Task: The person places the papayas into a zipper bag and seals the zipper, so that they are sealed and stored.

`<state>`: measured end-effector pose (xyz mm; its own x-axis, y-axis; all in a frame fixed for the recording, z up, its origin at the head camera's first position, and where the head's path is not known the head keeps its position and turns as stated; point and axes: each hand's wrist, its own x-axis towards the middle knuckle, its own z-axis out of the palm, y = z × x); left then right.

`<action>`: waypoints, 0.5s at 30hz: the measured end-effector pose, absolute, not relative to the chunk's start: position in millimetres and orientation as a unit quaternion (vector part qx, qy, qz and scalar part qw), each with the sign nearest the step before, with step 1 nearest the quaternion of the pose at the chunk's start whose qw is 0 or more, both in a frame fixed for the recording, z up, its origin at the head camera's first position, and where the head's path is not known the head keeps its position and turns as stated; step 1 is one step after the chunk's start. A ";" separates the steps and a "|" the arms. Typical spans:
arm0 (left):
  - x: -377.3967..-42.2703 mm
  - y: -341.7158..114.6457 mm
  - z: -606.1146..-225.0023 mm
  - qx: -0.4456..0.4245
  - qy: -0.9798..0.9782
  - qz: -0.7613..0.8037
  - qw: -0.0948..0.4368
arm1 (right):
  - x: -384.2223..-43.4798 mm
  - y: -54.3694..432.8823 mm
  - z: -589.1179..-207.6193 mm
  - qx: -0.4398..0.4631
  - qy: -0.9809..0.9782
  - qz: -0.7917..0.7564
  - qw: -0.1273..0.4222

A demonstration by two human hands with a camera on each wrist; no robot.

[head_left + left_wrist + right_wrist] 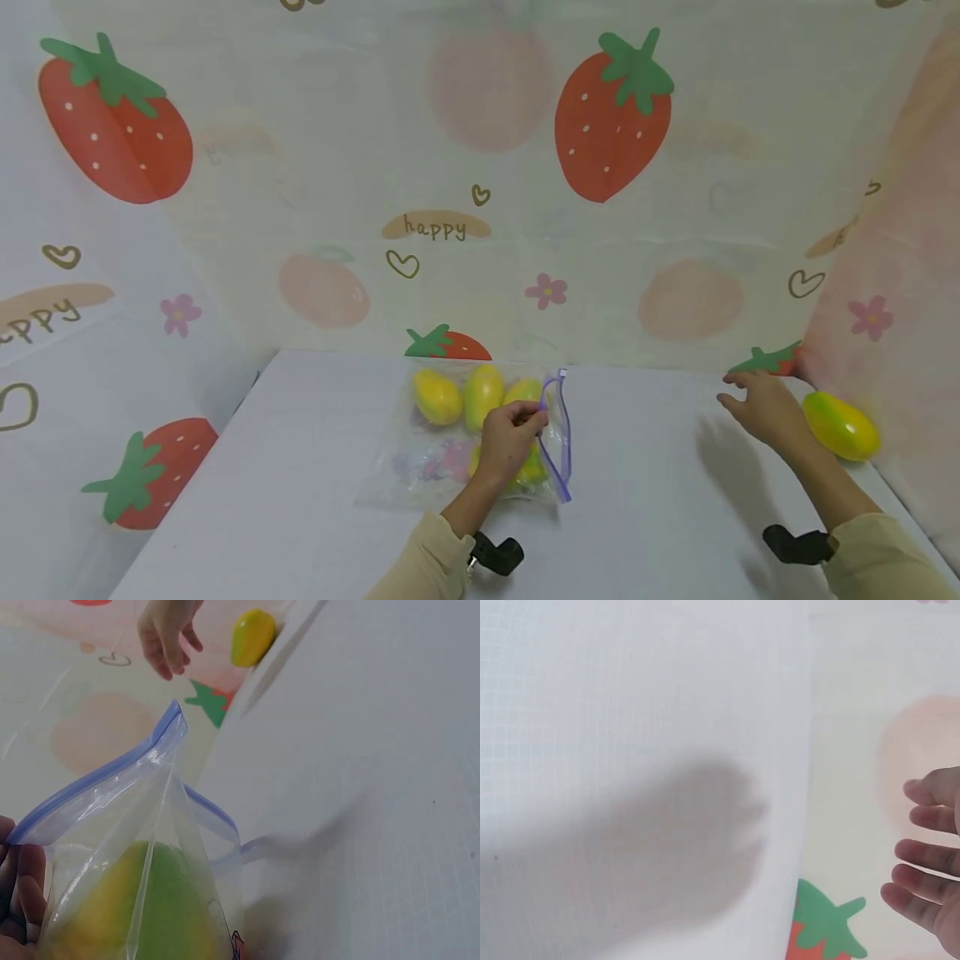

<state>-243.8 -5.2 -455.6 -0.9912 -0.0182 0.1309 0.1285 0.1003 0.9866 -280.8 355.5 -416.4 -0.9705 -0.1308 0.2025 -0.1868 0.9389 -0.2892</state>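
A clear zip bag point(386, 487) with a purple zip edge lies mid-table, several yellow-green mangoes point(438, 397) inside it. My left hand point(504, 443) pinches the zip edge of its mouth. In the left wrist view the lifted purple rim point(97, 780) forms a peak, and the mouth is parted. Over the table's right side my right hand point(768, 410) hovers, fingers spread and relaxed, holding nothing. Another mango point(842, 426) lies at the right table edge, just beyond the right wrist and seemingly apart from it. The right wrist view shows the fingers point(922, 855) loosely bent.
The white-covered table point(300, 467) meets a strawberry-printed backdrop point(360, 167) at the back. Similar printed cloth point(915, 333) closes the right side. White printed cloth hangs on the left. The right hand's shadow falls on the table.
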 end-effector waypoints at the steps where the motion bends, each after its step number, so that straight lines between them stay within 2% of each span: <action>1: -244.0 -5.1 -456.4 -0.037 -0.739 -0.670 0.054 | -281.2 357.1 -416.8 0.080 -0.981 0.153 0.093; 5: -244.6 -4.8 -458.2 -0.036 -0.739 -0.670 0.054 | -282.6 365.2 -419.3 0.076 -0.980 0.147 0.106; 15: -243.7 -5.5 -454.8 -0.031 -0.740 -0.670 0.054 | -282.0 390.2 -419.0 0.037 -0.986 0.135 0.094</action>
<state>-243.7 -5.5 -454.8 -0.9922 -0.0263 0.1215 0.1183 0.1015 0.9878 -282.0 390.2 -419.0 -0.9794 -0.0483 0.1963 -0.0991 0.9610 -0.2583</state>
